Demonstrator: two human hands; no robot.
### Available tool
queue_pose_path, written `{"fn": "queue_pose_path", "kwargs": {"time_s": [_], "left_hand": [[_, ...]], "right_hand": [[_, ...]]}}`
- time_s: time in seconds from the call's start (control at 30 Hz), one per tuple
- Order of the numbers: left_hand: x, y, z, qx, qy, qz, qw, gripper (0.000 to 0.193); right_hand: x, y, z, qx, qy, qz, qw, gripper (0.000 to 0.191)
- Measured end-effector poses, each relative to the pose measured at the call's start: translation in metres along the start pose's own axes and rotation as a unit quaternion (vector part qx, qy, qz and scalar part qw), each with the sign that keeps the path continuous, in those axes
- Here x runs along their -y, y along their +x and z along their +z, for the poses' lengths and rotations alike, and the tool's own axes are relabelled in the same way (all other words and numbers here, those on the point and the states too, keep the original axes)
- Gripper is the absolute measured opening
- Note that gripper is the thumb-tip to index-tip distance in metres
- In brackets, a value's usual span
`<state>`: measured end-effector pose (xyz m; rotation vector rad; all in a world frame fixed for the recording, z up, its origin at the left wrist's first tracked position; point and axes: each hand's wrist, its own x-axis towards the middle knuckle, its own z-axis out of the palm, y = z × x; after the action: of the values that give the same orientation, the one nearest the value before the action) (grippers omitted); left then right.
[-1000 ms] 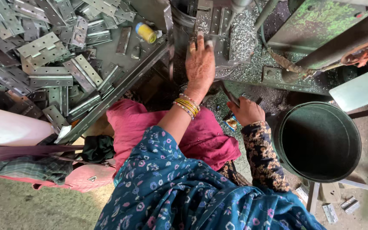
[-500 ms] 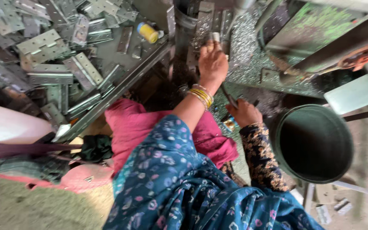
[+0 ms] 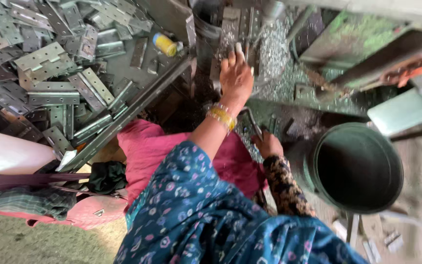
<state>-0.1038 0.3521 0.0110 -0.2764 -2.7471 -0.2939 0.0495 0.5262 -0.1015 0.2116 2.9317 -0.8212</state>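
Hinge pile [image 3: 50,83] and a yellow-capped bottle [image 3: 164,44] sit far left on the tabletop [image 3: 123,63], within reach. My left hand [image 3: 235,78], fingers spread, presses a hinge plate [image 3: 230,22] flat at the machine, further up than half a second ago. My right hand [image 3: 268,145] stays low, curled on a grey metal piece [image 3: 250,124], the bucket [image 3: 355,166] just right to catch parts.
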Motion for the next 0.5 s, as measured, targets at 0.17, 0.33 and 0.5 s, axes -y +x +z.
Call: {"fn": "queue_pose_path", "kwargs": {"time_s": [0.17, 0.33, 0.5], "left_hand": [[0.002, 0.004, 0.003, -0.041, 0.044, 0.007, 0.998, 0.036], [-0.004, 0.014, 0.010, -0.124, 0.034, -0.014, 0.992, 0.048], [0.003, 0.019, 0.005, -0.068, 0.038, -0.006, 0.997, 0.045]], "right_hand": [[-0.016, 0.022, -0.015, 0.029, -0.063, -0.022, 0.997, 0.045], [-0.013, 0.014, -0.003, -0.002, -0.038, 0.006, 0.999, 0.052], [-0.022, 0.017, 0.000, 0.044, -0.009, -0.007, 0.999, 0.048]]}}
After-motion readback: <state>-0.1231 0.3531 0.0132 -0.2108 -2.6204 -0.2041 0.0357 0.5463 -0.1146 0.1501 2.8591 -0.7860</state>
